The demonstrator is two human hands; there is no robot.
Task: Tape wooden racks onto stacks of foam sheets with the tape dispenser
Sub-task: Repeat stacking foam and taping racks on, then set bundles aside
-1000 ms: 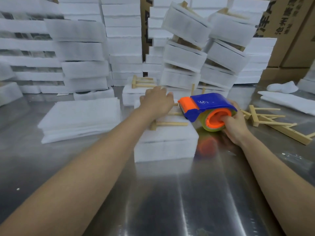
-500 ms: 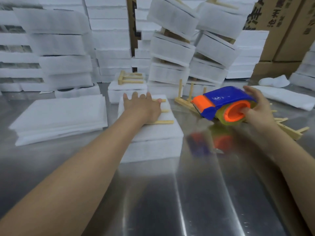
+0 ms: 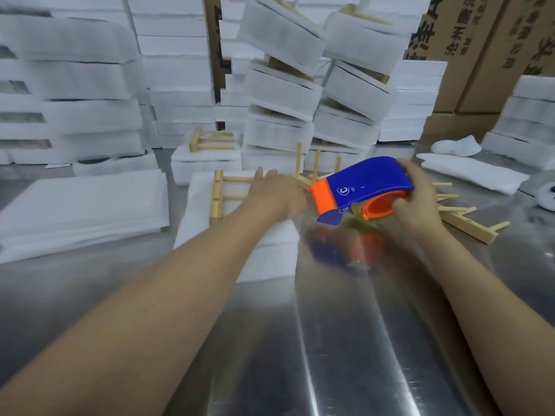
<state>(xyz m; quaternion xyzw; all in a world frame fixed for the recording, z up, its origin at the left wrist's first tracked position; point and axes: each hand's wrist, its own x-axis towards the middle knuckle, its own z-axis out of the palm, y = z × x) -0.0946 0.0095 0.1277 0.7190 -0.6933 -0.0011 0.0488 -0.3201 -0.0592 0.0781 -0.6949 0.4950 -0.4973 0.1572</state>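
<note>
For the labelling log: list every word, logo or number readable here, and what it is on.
"C" in a circle: blue side of the tape dispenser.
Small print beside it: too blurred to read.
Chinese characters on the cardboard boxes: blurred and cut off, unreadable.

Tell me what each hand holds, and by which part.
Right hand grips the tape dispenser by its rear, around the blue cover and orange hub. Left hand holds nothing; it lies flat on the wooden rack atop the foam stack.
</note>
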